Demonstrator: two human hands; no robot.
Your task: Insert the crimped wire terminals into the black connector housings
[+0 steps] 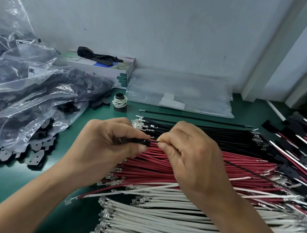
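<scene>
My left hand [107, 141] grips a small black connector housing [142, 141] above the wire piles. My right hand [186, 152] pinches a thin black wire [248, 170] right at the housing's opening, and the wire trails off to the lower right under my palm. Its terminal end is hidden at the housing. Below my hands lie rows of black wires [214, 132], red wires [162, 167] and white wires [165, 223], all with metal terminals at their ends.
Loose black housings [35, 152] spill from clear plastic bags [28, 86] at the left. A box [104, 66], a roll wound with white cord [120, 101] and a flat clear bag [180, 92] sit at the back. Finished assemblies [302, 145] lie at the right on the green mat [26, 188].
</scene>
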